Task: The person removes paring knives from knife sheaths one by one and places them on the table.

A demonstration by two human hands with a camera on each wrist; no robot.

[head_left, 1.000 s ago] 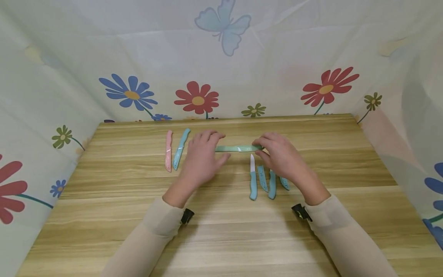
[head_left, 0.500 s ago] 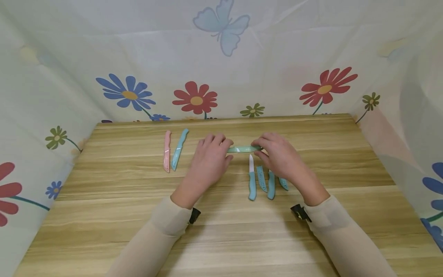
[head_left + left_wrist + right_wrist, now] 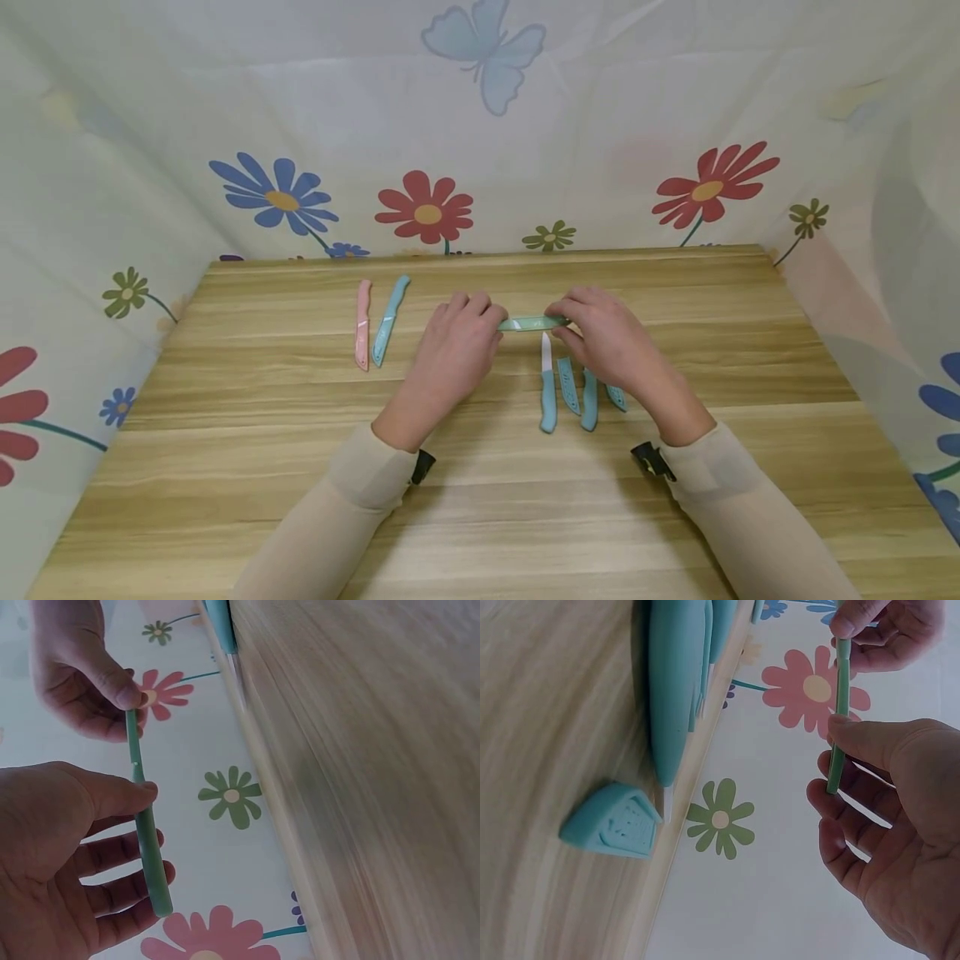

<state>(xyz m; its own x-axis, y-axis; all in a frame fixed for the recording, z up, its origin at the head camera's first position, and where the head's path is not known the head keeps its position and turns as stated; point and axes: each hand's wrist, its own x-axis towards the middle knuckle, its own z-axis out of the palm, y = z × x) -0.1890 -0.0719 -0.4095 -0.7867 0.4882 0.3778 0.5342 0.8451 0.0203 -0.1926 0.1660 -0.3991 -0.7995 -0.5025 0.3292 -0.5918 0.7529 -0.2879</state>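
Observation:
A slim green paring knife (image 3: 525, 323), with a sheath over its blade, is held level above the table between both hands. My left hand (image 3: 465, 337) pinches its handle (image 3: 154, 862) between thumb and fingers. At the other end my right hand (image 3: 611, 337) pinches the sheath (image 3: 840, 697); those fingertips partly cover it. Below the right hand lie a bare blue knife (image 3: 548, 396) with a white blade, a blue sheath (image 3: 567, 387), a second blue knife (image 3: 590, 404) and another blue sheath (image 3: 617, 398). The right hand hides the tops of the last two.
A pink sheathed knife (image 3: 363, 325) and a blue sheathed knife (image 3: 392, 321) lie at the back left of the wooden table (image 3: 480, 517). A flower-printed curtain (image 3: 600, 125) stands along the back and sides.
My left hand has moved right along the green knife and closed its thumb and fingers on the handle. The right hand has barely moved; the last half second shows almost no change.

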